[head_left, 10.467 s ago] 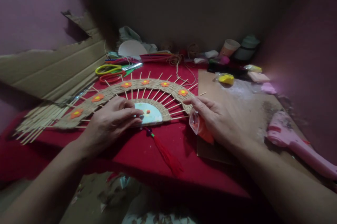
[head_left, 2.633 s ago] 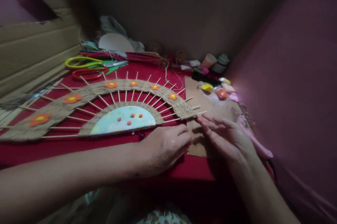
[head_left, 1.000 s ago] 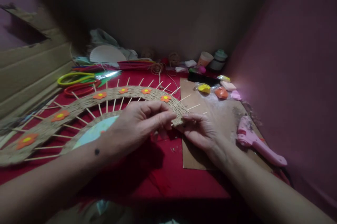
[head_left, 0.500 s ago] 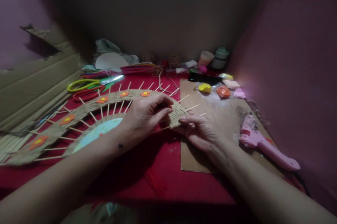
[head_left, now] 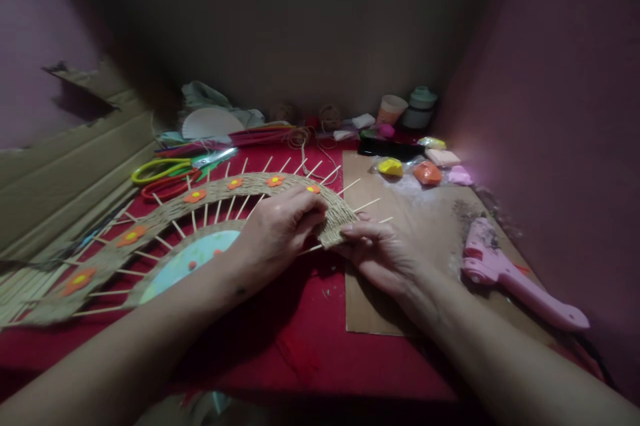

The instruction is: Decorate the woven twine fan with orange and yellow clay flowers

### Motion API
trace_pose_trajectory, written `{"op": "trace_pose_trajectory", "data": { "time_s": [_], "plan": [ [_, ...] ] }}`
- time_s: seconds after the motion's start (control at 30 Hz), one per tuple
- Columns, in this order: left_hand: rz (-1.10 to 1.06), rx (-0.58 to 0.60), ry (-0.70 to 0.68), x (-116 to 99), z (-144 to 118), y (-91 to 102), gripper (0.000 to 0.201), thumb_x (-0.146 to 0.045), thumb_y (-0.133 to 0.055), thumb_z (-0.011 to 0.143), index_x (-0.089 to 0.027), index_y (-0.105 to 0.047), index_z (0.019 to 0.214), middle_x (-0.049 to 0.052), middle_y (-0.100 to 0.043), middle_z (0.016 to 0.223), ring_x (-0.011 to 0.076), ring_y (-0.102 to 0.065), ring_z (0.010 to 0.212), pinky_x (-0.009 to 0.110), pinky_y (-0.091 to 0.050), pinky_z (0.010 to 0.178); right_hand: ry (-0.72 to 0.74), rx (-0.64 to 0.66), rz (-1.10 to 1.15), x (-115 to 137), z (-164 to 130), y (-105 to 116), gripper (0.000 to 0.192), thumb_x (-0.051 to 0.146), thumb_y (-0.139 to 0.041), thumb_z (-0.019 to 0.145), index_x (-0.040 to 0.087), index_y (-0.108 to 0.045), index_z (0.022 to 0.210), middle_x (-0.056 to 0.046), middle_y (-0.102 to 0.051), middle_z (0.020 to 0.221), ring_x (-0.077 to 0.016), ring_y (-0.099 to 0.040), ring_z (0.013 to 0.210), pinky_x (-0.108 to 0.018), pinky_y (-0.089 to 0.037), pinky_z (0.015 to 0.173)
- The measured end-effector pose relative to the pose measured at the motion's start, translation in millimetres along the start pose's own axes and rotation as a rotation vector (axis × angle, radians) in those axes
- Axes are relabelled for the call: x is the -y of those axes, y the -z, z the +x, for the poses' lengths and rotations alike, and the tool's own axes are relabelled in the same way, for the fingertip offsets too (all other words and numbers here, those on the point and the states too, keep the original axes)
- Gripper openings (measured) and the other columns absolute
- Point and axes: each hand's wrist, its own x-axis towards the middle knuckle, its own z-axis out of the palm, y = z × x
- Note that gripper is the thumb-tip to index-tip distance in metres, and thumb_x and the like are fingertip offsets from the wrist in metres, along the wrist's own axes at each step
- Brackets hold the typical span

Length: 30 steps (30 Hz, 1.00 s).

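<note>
The woven fan [head_left: 150, 226] lies flat on the red table [head_left: 280, 333], its long arc running left to right, sticks splaying away from the person. Left hand [head_left: 277, 233] and right hand [head_left: 383, 253] both pinch its right end, apparently lifting it slightly. Too hard a bend there could snap a stick [head_left: 367, 205] or loosen the weave

rough woven jute fan [head_left: 165, 213], matt red cloth [head_left: 300, 339]

scissors [head_left: 163, 171] | glue gun [head_left: 515, 278] | cup [head_left: 391, 109] | cardboard sheet [head_left: 435, 213]
</note>
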Motion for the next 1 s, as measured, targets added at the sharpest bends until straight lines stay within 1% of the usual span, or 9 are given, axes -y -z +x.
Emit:
{"op": "trace_pose_trajectory", "data": {
  "time_s": [0.07,0.17,0.27,0.37,0.47,0.57,0.73,0.83,1.0],
  "plan": [
    [0.001,-0.005,-0.003,-1,1,-0.1,0.012,-0.015,-0.051,0.085,-0.015,-0.062,0.082,0.001,-0.059,0.073,0.0105,-0.053,0.064,0.022,-0.041,0.061,-0.006,-0.011,0.024,0,1,1,0.019,-0.005,-0.058,0.057,0.014,-0.056,0.058,0.002,-0.056,0.056,-0.0106,-0.053,0.059,-0.027,-0.048,0.066],
    [-0.021,-0.021,0.005,-4,4,2.3,0.011,-0.014,-0.052,0.085,-0.015,-0.061,0.081,0.001,-0.061,0.075,0.0108,-0.054,0.066,0.022,-0.041,0.062,-0.016,-0.034,0.061,0,3,3,0.017,-0.002,-0.056,0.059,0.015,-0.054,0.057,-0.001,-0.059,0.063,-0.0129,-0.054,0.065,-0.030,-0.049,0.070],
    [-0.036,-0.016,0.023,-7,9,7.4,0.010,-0.014,-0.053,0.084,-0.015,-0.061,0.077,0.002,-0.063,0.076,0.0117,-0.056,0.071,0.023,-0.043,0.067,-0.020,-0.013,0.075,-2,4,6,0.016,-0.001,-0.054,0.058,0.015,-0.056,0.061,-0.004,-0.063,0.071,-0.0147,-0.056,0.070,-0.031,-0.049,0.073],
    [-0.006,-0.025,0.033,-6,13,14.2,0.010,-0.017,-0.054,0.084,-0.016,-0.064,0.081,0.002,-0.066,0.078,0.0117,-0.058,0.072,0.023,-0.044,0.067,-0.017,0.011,0.099,-3,5,8,0.019,0.000,-0.053,0.057,0.015,-0.058,0.068,-0.005,-0.064,0.074,-0.0165,-0.058,0.074,-0.032,-0.049,0.077],
    [0.022,-0.045,0.084,-3,16,21.7,0.012,-0.021,-0.056,0.084,-0.017,-0.067,0.088,0.002,-0.069,0.080,0.0115,-0.060,0.070,0.023,-0.044,0.064,-0.026,0.016,0.123,-4,5,8,0.024,0.001,-0.052,0.057,0.015,-0.059,0.076,-0.006,-0.065,0.078,-0.0187,-0.059,0.081,-0.034,-0.049,0.079],
    [0.035,-0.090,0.148,-2,17,25.7,0.012,-0.023,-0.059,0.083,-0.017,-0.068,0.088,0.002,-0.070,0.080,0.0119,-0.060,0.069,0.023,-0.044,0.064,-0.039,0.001,0.141,-4,6,8,0.023,0.002,-0.051,0.059,0.015,-0.059,0.076,-0.007,-0.065,0.080,-0.0192,-0.059,0.083,-0.033,-0.050,0.078],
    [0.021,-0.044,0.122,2,16,17.1,0.012,-0.021,-0.058,0.084,-0.017,-0.067,0.088,0.002,-0.069,0.081,0.0128,-0.061,0.072,0.024,-0.045,0.066,-0.010,0.014,0.159,-5,5,6,0.020,0.000,-0.050,0.060,0.015,-0.058,0.070,-0.006,-0.064,0.077,-0.0179,-0.059,0.081,-0.032,-0.050,0.079],
    [0.050,-0.026,0.073,4,15,10.3,0.010,-0.018,-0.056,0.084,-0.016,-0.066,0.085,0.003,-0.068,0.081,0.0129,-0.059,0.071,0.025,-0.044,0.066,0.003,0.008,0.158,-6,4,4,0.028,0.000,-0.049,0.061,0.015,-0.063,0.080,-0.006,-0.066,0.079,-0.0185,-0.060,0.083,-0.032,-0.049,0.080],
    [0.053,0.033,0.062,-1,14,5.9,0.011,-0.016,-0.053,0.086,-0.015,-0.063,0.081,0.004,-0.064,0.078,0.0137,-0.056,0.072,0.026,-0.043,0.067,0.035,0.027,0.161,-7,3,2,0.045,-0.002,-0.047,0.060,0.018,-0.064,0.097,-0.003,-0.067,0.078,-0.0184,-0.061,0.083,-0.032,-0.049,0.079]
  ]
}}
